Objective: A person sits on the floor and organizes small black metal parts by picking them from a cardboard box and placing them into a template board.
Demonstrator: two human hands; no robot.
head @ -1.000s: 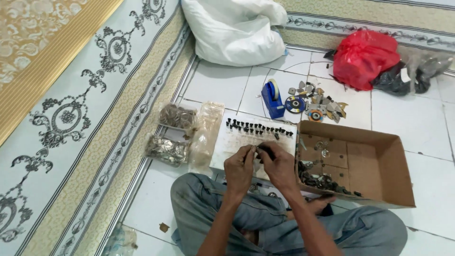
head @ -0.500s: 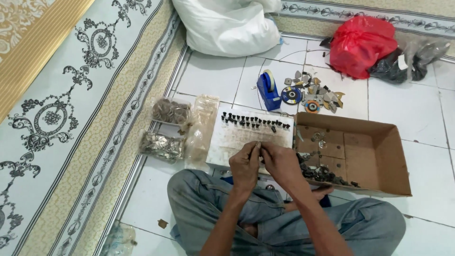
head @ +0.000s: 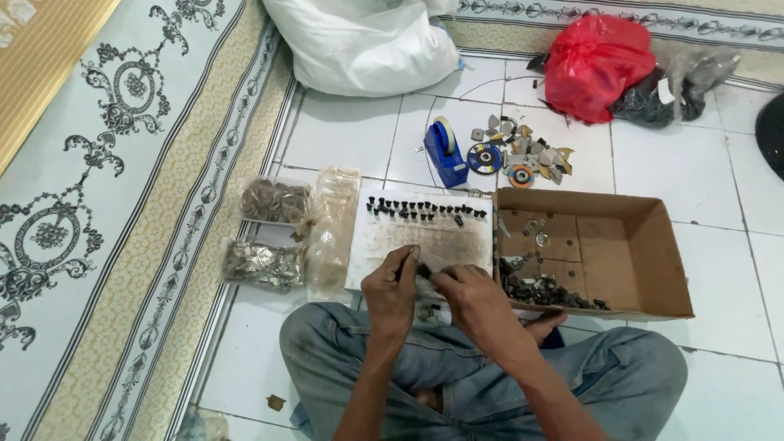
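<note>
Fingers of left hand [head: 392, 287] and right hand [head: 472, 296] pinch a small dark metal part [head: 424, 270] over stained white board [head: 384, 245]

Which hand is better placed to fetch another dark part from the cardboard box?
Probably the right hand: it lies beside the cardboard box, close to the dark parts. The left hand is farther away.

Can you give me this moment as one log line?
left hand: pinching small dark part | right hand: touching it | over white board | cardboard box beside
</note>
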